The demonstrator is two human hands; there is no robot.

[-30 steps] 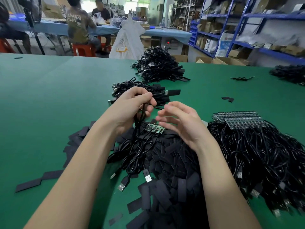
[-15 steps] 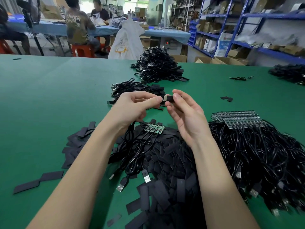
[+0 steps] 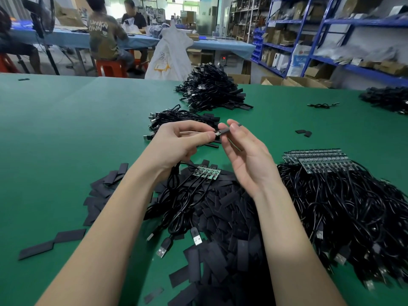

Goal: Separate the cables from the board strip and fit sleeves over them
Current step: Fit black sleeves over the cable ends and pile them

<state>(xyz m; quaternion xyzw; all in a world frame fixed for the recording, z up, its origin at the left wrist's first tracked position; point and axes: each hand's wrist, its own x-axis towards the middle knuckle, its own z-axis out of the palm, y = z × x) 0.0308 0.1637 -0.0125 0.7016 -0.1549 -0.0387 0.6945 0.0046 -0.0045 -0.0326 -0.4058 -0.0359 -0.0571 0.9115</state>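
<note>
The left hand [image 3: 181, 140] pinches the small board end of a cable [image 3: 218, 133] between thumb and fingers, and the right hand [image 3: 245, 155] pinches a black sleeve [image 3: 227, 130] at its fingertips, so both grips are narrow and each is holding its part; the two meet just above the counter [image 3: 66, 133], at about twelve o'clock from the board strip [image 3: 207, 172], which lies on the heap of loose sleeves [image 3: 220, 228] with several cables still attached. The step in hand looks like sliding the sleeve over the board end; to do it well, keep the sleeve mouth squeezed open and in line with the board, feed one corner in first, then push straight; a tilt would likely snag the edge. Hold the board close to its tip so it does not flex. The finished pile [image 3: 183, 120] sits at eleven o'clock from the hands; the unworked strips [image 3: 318, 160] at four o'clock.
</note>
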